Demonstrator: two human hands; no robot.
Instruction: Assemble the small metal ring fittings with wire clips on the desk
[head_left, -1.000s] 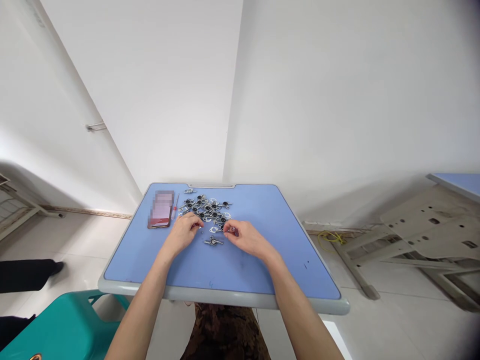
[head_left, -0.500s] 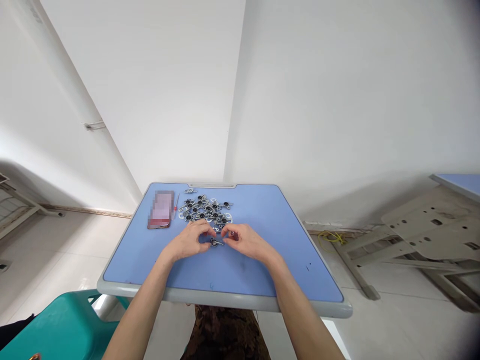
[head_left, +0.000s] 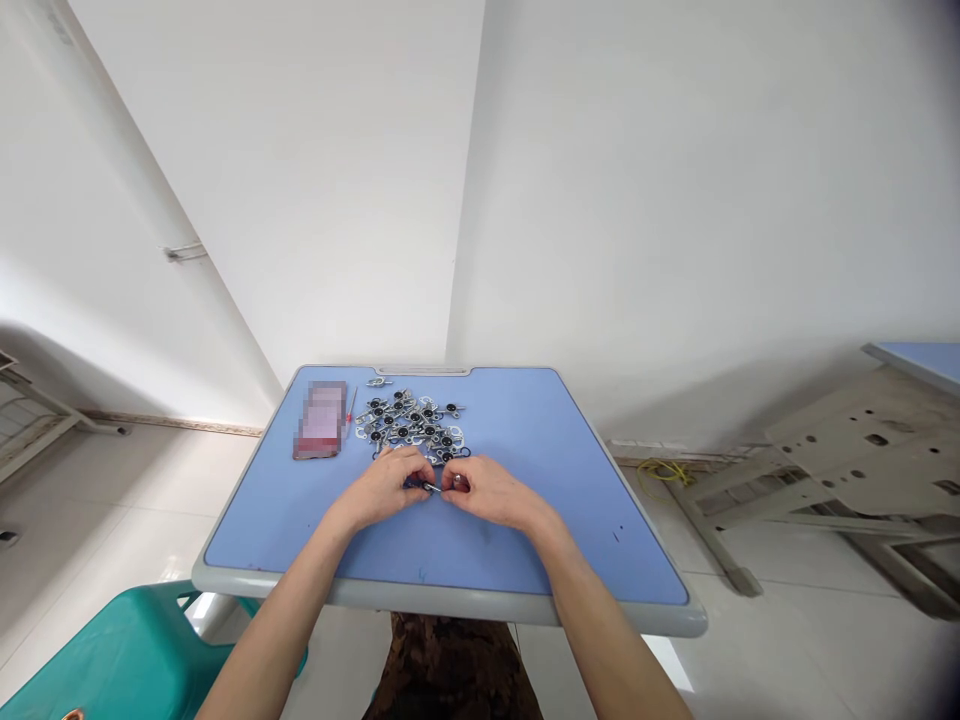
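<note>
My left hand (head_left: 388,486) is closed in a pinch on a small metal part with a black round piece (head_left: 431,488), just above or on the desk. My right hand (head_left: 489,490) is closed opposite it, thumb and forefinger at the part's pin-like right end. The fingers hide most of this part. Right beyond my hands lies a pile of similar silver metal parts with black round pieces (head_left: 415,417). One such part (head_left: 379,382) lies apart at the far edge.
A phone (head_left: 321,420) and a small screwdriver with a red handle (head_left: 351,407) lie on the left of the blue desk (head_left: 525,420). At lower left stands a green stool (head_left: 127,650). Walls rise behind the desk; another desk (head_left: 862,450) stands to the right.
My hands have come closer together. The small metal part, which lay on the desk between them, is now gripped, with my right fingers at its end.
</note>
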